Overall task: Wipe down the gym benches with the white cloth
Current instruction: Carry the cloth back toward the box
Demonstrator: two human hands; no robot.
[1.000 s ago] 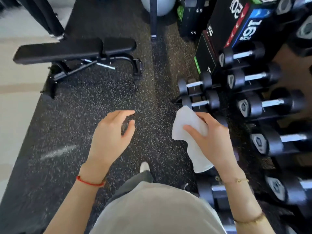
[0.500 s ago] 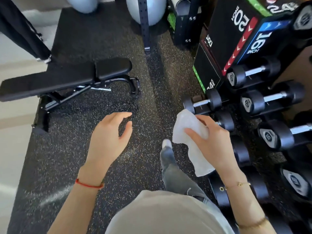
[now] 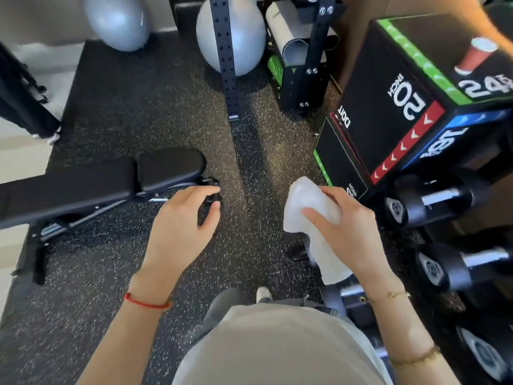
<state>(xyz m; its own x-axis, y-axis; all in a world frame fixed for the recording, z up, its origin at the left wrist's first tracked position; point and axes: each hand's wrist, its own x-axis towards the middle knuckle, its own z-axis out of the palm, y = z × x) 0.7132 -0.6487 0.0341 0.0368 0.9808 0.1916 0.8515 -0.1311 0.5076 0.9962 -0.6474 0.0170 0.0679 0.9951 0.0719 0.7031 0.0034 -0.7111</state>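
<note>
A black padded gym bench (image 3: 83,187) lies across the speckled rubber floor at the left, its seat pad end pointing right. My left hand (image 3: 180,229) hovers just right of the bench's end, fingers curled apart and holding nothing. My right hand (image 3: 349,232) grips the crumpled white cloth (image 3: 311,207), which hangs down below my palm. The cloth is well to the right of the bench, not touching it.
A rack of black dumbbells (image 3: 433,201) runs along the right. Black plyo boxes (image 3: 394,107) marked 20 and 24 inch stand behind it. A black rack upright (image 3: 226,56), two grey exercise balls (image 3: 119,20) and rolled mats are at the back.
The view has moved forward toward the bench, which now sits lower and closer. Both hands keep their poses; my left hand is now beside the bench's end.
</note>
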